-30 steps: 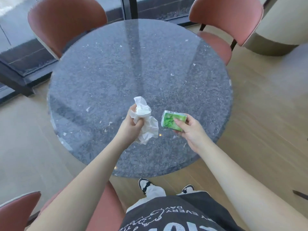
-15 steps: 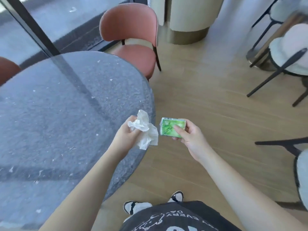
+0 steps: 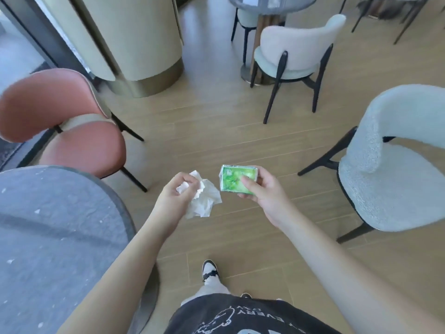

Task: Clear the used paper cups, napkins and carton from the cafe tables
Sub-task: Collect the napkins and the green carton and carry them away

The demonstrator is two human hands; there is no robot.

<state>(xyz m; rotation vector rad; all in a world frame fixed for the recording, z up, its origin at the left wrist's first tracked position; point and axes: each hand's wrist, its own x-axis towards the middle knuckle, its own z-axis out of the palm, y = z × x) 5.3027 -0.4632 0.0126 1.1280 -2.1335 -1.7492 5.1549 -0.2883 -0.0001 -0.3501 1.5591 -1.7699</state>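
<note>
In the left hand, a crumpled white napkin, fingers curled tight around it, loose end hanging below the fist. Just right of it, in the right hand, a green carton pinched between thumb and fingers. Left of the left hand, grey table; beyond it, pink chair.

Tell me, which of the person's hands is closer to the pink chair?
Left. The left hand, clutching the napkin, is just right of the pink chair; the right hand, holding the green carton, is farther right.
</note>
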